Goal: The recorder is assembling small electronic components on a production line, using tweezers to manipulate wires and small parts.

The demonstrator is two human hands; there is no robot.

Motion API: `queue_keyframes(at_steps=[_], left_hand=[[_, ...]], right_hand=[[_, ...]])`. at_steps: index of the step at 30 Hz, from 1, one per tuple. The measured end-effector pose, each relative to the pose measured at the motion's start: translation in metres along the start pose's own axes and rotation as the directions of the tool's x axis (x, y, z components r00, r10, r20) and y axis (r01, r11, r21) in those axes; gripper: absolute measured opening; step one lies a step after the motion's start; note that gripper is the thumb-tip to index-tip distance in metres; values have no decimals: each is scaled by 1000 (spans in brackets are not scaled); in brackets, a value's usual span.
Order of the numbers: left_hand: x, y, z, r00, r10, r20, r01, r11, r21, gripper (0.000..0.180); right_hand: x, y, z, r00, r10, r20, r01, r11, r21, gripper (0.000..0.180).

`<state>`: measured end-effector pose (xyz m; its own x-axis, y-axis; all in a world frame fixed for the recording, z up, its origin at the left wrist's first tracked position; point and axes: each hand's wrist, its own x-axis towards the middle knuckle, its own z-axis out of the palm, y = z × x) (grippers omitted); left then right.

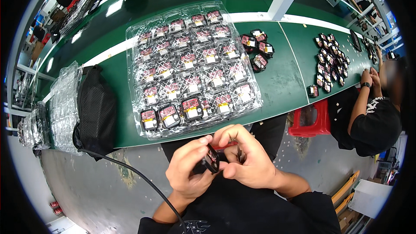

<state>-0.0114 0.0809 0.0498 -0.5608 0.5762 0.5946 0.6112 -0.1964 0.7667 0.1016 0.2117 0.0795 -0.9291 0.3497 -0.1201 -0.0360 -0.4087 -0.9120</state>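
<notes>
My left hand [189, 169] holds a small black squarish electronic module [211, 159] on edge, above my lap in front of the table. Its face is turned to the right, with reddish parts partly visible. On its other side my right hand [252, 158] has curled fingers, the index and thumb close around the module's edges; exact contact there is hard to see. Past my hands, a clear plastic tray [255, 99] with rows of similar modules lies on the green table [281, 82]. One module [192, 107] sits higher at the tray's near side, beside two others.
Loose modules lie in a small cluster [260, 50] right of the tray and a larger pile [331, 60] farther right. A black mesh bag [97, 108] and stacked clear trays [64, 108] stand left. A black cable [134, 171] crosses my left side. A co-worker [375, 121] sits right, near a red stool [310, 121].
</notes>
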Motion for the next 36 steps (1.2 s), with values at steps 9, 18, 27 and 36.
queue_keyframes(at_steps=[9, 18, 27, 36], left_hand=[[4, 8, -6, 731, -673, 112, 547, 480, -685, 82], [0, -4, -11, 836, -530, 142, 483, 587, -650, 65], [3, -2, -10, 837, -526, 152, 519, 674, -525, 67], [3, -1, -13, 792, -558, 248, 565, 515, -645, 65]], right_hand=[[10, -18, -4, 939, -325, 114, 280, 528, -802, 35], [21, -13, -11, 643, -612, 461, 470, -159, -868, 31], [16, -25, -7, 703, -534, 469, 419, -221, -881, 29], [21, -5, -10, 754, -619, 220, 466, 267, -844, 25]])
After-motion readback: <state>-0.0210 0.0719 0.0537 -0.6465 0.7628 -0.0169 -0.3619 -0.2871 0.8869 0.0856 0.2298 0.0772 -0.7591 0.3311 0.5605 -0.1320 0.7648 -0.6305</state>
